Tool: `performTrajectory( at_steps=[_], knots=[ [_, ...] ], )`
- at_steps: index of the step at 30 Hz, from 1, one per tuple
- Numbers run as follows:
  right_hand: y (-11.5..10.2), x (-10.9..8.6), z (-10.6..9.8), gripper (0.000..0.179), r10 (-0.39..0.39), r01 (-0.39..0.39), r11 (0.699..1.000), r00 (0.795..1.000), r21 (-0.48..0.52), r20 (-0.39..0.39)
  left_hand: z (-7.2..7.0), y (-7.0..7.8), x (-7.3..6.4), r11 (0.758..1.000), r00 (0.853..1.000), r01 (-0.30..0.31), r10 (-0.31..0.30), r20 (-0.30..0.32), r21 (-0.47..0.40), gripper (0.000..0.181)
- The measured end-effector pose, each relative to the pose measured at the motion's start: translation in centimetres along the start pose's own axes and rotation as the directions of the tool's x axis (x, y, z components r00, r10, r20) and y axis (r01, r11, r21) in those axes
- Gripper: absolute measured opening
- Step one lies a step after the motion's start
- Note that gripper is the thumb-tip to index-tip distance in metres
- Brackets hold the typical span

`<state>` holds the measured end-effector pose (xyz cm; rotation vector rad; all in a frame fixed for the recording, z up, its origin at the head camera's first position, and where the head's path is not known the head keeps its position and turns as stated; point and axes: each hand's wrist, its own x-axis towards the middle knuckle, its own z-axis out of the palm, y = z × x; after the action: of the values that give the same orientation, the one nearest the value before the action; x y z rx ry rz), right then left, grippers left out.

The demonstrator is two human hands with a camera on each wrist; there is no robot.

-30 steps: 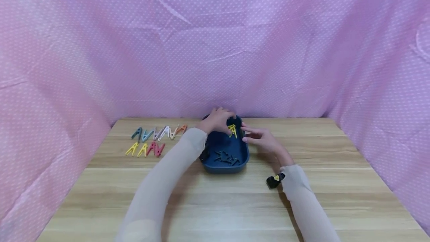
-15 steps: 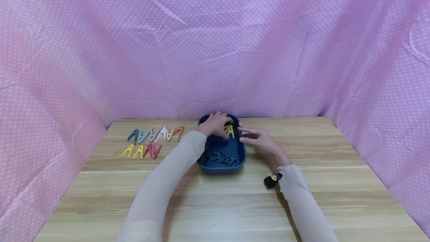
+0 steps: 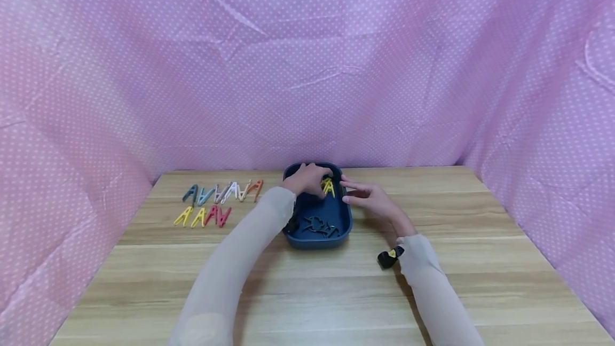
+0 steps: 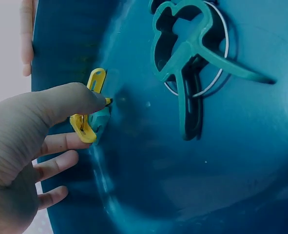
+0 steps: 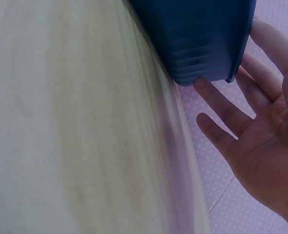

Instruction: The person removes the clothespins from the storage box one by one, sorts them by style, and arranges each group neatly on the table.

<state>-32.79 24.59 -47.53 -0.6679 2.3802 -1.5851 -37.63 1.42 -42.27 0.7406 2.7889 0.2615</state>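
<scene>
My left hand [image 3: 307, 179] reaches into a dark blue bin [image 3: 317, 245]. In the left wrist view, its thumb and index finger pinch a yellow clothespin [image 4: 96, 80], with a small teal piece [image 4: 100, 122] showing beside it; the other fingers lie near the bin wall. Green clamps [image 4: 187, 53] with a wire ring lie on the bin floor. My right hand [image 3: 375, 199] is at the bin's right side. Its extended fingers touch the outer wall and rim in the right wrist view.
Left of the bin, clothespins lie in two rows on the wooden table [image 3: 307, 303]. The far row runs from a blue clothespin [image 3: 190, 193] to an orange clothespin [image 3: 256, 189]. Nearer are yellow and red clothespins [image 3: 223, 216]. A pink dotted curtain [image 3: 307, 68] surrounds the table.
The head view has shifted slightly. My left hand has sunk a little lower into the bin, near the yellow clothespin. My right hand stays against the bin's side.
</scene>
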Motion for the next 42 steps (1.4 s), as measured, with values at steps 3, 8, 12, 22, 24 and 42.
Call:
performTrajectory(
  at_steps=[3, 8, 12, 22, 24, 42],
  knots=[
    [-0.1, 0.0, 0.0, 0.052, 0.006, -0.006, 1.000, 1.000, 0.000, 0.000, 0.1, 0.0, 0.0, 1.000, 1.000, 0.001, -0.001, -0.003, -0.010, 0.062],
    [-0.3, -0.1, 0.1, 0.052, 0.001, -0.001, 1.000, 1.000, 0.009, 0.005, 0.4, -0.1, 0.1, 1.000, 1.000, 0.001, -0.001, -0.010, -0.011, 0.061],
    [-0.3, 0.0, 0.2, 0.052, -0.008, 0.008, 1.000, 1.000, 0.017, 0.014, 0.7, -0.3, 0.3, 1.000, 1.000, 0.007, -0.007, -0.019, 0.003, 0.060],
    [-0.7, -0.1, 0.3, 0.052, 0.000, -0.001, 1.000, 1.000, 0.009, 0.012, 1.0, -0.6, 0.8, 1.000, 0.999, 0.011, -0.010, -0.031, 0.023, 0.060],
    [-0.8, -0.1, 0.2, 0.052, 0.002, -0.002, 1.000, 1.000, 0.005, 0.010, 1.1, -0.7, 0.9, 1.000, 0.999, 0.011, -0.010, -0.033, 0.022, 0.060],
    [-0.5, -0.2, 0.0, 0.052, 0.003, -0.004, 1.000, 1.000, 0.007, 0.005, 0.1, -0.8, 0.7, 1.000, 0.999, -0.023, 0.023, -0.048, 0.005, 0.056]
  ],
)
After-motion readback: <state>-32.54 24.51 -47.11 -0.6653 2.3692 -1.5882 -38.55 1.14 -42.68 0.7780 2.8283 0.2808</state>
